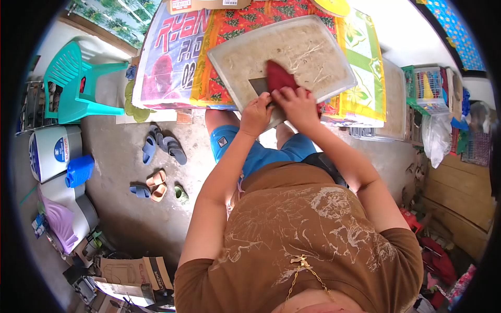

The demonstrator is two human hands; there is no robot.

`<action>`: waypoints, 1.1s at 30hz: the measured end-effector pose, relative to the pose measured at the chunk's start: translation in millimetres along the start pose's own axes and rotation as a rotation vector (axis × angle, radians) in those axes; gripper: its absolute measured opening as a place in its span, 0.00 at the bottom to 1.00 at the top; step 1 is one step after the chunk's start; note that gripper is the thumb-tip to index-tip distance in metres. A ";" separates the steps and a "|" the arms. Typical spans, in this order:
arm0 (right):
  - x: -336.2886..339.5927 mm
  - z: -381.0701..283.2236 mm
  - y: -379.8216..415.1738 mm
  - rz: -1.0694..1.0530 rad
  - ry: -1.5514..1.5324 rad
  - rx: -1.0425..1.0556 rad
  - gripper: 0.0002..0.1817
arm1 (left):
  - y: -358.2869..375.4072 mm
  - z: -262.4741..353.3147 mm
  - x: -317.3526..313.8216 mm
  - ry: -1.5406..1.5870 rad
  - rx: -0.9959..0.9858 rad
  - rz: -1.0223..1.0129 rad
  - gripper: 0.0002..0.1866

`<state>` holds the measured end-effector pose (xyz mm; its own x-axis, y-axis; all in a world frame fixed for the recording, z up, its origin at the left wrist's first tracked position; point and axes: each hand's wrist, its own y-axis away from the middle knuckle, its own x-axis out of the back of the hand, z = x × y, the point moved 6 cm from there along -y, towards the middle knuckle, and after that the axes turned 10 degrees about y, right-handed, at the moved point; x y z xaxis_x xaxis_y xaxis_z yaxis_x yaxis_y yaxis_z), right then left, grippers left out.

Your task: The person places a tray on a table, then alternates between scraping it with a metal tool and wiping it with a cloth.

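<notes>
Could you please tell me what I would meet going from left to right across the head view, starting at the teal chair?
Teal plastic armchair → brown slippers → green slipper → left hand → right hand → white plastic bag.

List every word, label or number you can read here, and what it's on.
"RYAN": printed table cover.
"02": same table cover; characters above it unclear.
"EUREKA": white appliance.
"EUREKA": cardboard carton, lower left.
Too blurred or small: red sticker, barcode label on far box; patch on blue shorts.
</notes>
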<state>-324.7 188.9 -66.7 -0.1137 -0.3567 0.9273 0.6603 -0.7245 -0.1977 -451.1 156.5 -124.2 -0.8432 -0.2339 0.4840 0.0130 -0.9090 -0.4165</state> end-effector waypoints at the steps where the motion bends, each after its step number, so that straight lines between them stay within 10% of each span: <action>1: -4.1 -16.4 7.9 0.039 0.048 0.031 0.23 | -0.3 -0.1 -0.7 0.007 -0.004 0.005 0.26; 8: -15.0 61.8 -18.4 -0.093 -0.017 -0.241 0.27 | -3.4 2.7 0.8 -0.049 -0.021 -0.049 0.21; 18: -30.3 -75.1 -128.8 -0.031 -0.331 0.260 0.25 | 1.7 14.9 -4.0 -0.310 -0.242 -0.050 0.14; 33: -125.5 71.4 -151.6 0.039 -0.148 -0.521 0.28 | -3.6 16.0 -4.1 -0.290 -0.159 -0.055 0.14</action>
<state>-357.6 385.6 -130.4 0.0341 -0.3295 0.9435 0.2023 -0.9223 -0.3294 -439.1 155.2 -112.4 -0.6519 -0.2953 0.6984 -0.1314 -0.8631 -0.4876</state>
